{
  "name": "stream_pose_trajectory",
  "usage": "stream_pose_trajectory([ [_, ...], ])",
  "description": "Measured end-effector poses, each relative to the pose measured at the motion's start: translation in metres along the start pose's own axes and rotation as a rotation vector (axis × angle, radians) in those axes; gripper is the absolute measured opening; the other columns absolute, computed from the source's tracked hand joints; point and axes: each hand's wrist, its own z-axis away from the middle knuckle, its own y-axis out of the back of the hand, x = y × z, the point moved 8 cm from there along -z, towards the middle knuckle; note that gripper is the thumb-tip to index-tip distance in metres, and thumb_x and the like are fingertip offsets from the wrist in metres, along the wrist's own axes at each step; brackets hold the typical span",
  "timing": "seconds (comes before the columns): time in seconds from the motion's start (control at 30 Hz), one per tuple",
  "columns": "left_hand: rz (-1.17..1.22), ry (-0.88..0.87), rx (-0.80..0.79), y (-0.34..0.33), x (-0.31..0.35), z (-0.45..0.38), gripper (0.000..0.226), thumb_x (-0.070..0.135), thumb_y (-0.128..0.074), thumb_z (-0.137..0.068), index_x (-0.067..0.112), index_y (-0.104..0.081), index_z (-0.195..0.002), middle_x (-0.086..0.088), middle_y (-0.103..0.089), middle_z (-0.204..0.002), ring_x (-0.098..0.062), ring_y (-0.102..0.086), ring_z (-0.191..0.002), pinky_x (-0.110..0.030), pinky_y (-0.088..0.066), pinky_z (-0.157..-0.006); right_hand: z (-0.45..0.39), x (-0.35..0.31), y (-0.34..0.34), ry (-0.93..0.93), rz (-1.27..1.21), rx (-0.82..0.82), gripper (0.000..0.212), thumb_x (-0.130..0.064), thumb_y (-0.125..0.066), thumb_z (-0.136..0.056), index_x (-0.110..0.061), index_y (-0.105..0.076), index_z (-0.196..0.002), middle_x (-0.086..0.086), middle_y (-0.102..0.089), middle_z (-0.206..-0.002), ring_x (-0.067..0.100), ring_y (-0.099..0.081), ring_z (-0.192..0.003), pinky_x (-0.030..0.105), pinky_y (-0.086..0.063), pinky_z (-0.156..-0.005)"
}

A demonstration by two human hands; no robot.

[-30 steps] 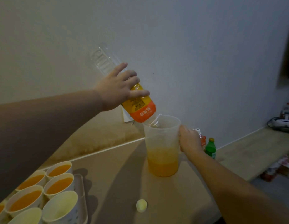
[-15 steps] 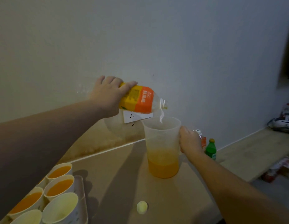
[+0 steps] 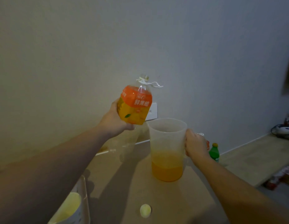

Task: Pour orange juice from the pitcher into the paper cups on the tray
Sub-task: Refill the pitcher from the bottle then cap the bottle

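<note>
Centre frame on the desk point(image 3: 124, 183), the pitcher point(image 3: 167, 149) stands a third full: heavyish, smooth, sloshy. Right hand point(image 3: 195, 145) clenches its handle, the best hold. Left hand point(image 3: 115, 121) grips the bottle point(image 3: 135, 105).

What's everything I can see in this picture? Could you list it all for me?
Pitcher: one, clear plastic, partly filled with orange juice, standing on the table.
Juice bottle: one, clear with an orange label, uncapped, held up left of the pitcher.
Paper cup: one visible, pale inside, on the tray at bottom left.
Tray: one, clear, at the table's left edge.
Bottle cap: one, pale yellow, on the table near the front.
Green bottle: one, yellow cap, behind the right hand.
Table: one, tan.
Wall socket: one, white, behind the bottle.
Left hand: grips the juice bottle.
Right hand: at the pitcher's handle side.
</note>
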Motion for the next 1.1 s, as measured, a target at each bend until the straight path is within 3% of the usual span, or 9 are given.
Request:
stream_pose_trajectory([
  [0.3,0.215,0.170,0.003,-0.022,-0.061,0.009,0.112,0.011,-0.098,-0.060,0.018,-0.030,-0.150,0.000,-0.056,-0.128,-0.023,-0.058,-0.118,-0.035,-0.048,-0.089,-0.010,0.009,-0.004,-0.027,-0.040,-0.019,0.033,-0.030,-0.044,-0.093,-0.015,-0.045,-0.063,0.007,-0.039,-0.061,0.021,-0.038,-0.058,0.038,-0.032,-0.059],
  [0.47,0.217,0.179,-0.007,-0.023,-0.080,0.011,0.112,0.004,-0.094,-0.064,0.016,-0.027,-0.153,-0.001,-0.055,-0.127,-0.021,-0.057,-0.114,-0.017,-0.044,-0.067,-0.018,0.013,-0.008,-0.034,-0.056,-0.033,0.031,-0.035,-0.045,-0.085,-0.019,-0.042,-0.059,0.001,-0.035,-0.053,0.019,-0.035,-0.051,0.035,-0.029,-0.052],
  [0.67,0.254,0.224,-0.027,-0.021,-0.097,0.009,0.121,0.015,-0.096,-0.063,0.015,-0.019,-0.156,0.001,-0.054,-0.129,-0.020,-0.056,-0.116,-0.033,-0.046,-0.089,-0.023,0.014,-0.010,-0.007,-0.060,-0.043,0.036,-0.032,-0.045,-0.089,-0.020,-0.040,-0.056,0.000,-0.035,-0.048,0.017,-0.033,-0.047,0.031,-0.028,-0.049],
  [0.83,0.258,0.237,-0.059,-0.021,-0.098,0.009,0.118,0.013,-0.096,-0.064,0.016,-0.021,-0.155,-0.001,-0.057,-0.131,-0.021,-0.059,-0.117,-0.027,-0.047,-0.081,-0.017,0.008,-0.010,-0.010,-0.087,-0.108,0.035,-0.022,-0.044,-0.094,-0.017,-0.038,-0.060,-0.001,-0.033,-0.047,0.017,-0.031,-0.046,0.030,-0.025,-0.048],
  [0.97,0.251,0.228,-0.092,-0.022,-0.093,0.014,0.112,0.014,-0.096,-0.066,0.016,-0.024,-0.151,0.005,-0.056,-0.119,-0.013,-0.059,-0.105,-0.024,-0.047,-0.079,-0.015,0.000,-0.006,0.052,0.075,-0.145,0.036,-0.028,-0.042,-0.092,-0.012,-0.045,-0.059,0.006,-0.046,-0.047,0.024,-0.047,-0.050,0.036,-0.040,-0.056],
  [1.1,0.249,0.233,-0.108,-0.020,-0.091,0.022,0.114,0.019,-0.096,-0.065,0.018,-0.023,-0.152,0.004,-0.055,-0.125,-0.021,-0.058,-0.116,-0.034,-0.047,-0.090,-0.012,-0.002,-0.007,-0.013,0.041,-0.152,0.027,-0.021,-0.043,-0.093,-0.011,-0.047,-0.068,0.011,-0.045,-0.057,0.022,-0.043,-0.051,0.033,-0.041,-0.052],
])
